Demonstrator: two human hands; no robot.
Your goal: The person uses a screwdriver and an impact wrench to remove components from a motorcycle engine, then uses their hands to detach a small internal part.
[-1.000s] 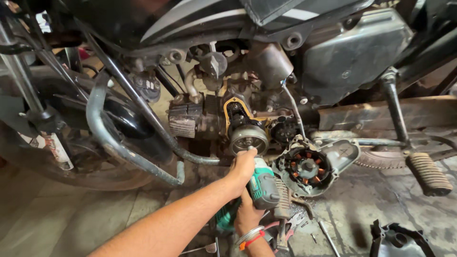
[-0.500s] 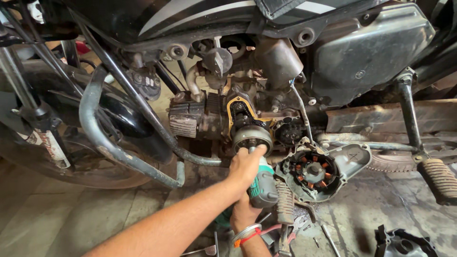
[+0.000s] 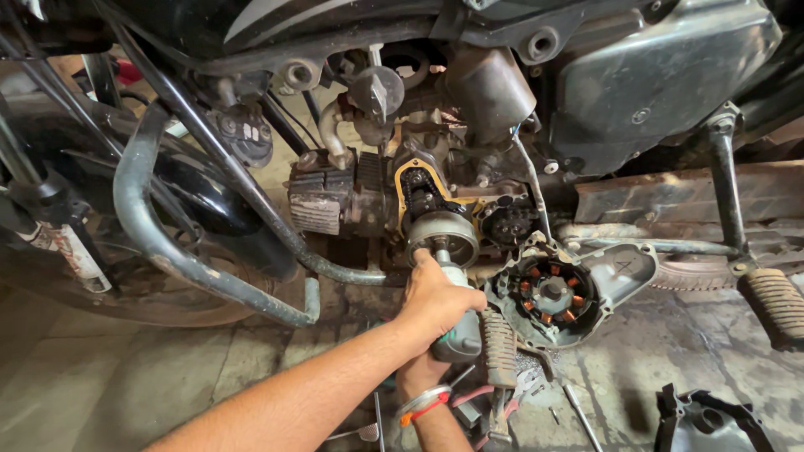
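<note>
I see the left hand (image 3: 437,303) with its fingers (image 3: 467,298) wrapped tight over the body of a grey-green power tool (image 3: 458,333), gripping it from above. The right hand (image 3: 419,372) sits directly below, mostly hidden behind the left forearm; it appears to support the tool's lower end, but I cannot tell how its fingers are set. A banded bracelet (image 3: 421,403) in silver and red circles that wrist.

The tool's nose points up into the round metal rotor (image 3: 444,236) on the motorcycle engine, touching its centre. I take the rotor as landmark. Just above it, a chain (image 3: 417,194) runs inside an open housing edged with an orange gasket. To the left of the rotor is the finned cylinder block (image 3: 322,199), and further left the curved grey crash guard (image 3: 167,243). To the right and slightly below the rotor hangs the detached side cover (image 3: 615,272); this shallow casing contains a stator ring of copper-wound coils (image 3: 551,291). Between tool and cover stands a ribbed rubber footpeg (image 3: 499,347). Well right of the rotor is a second footpeg (image 3: 775,303). Below, the concrete floor (image 3: 151,377) is stained.
</note>
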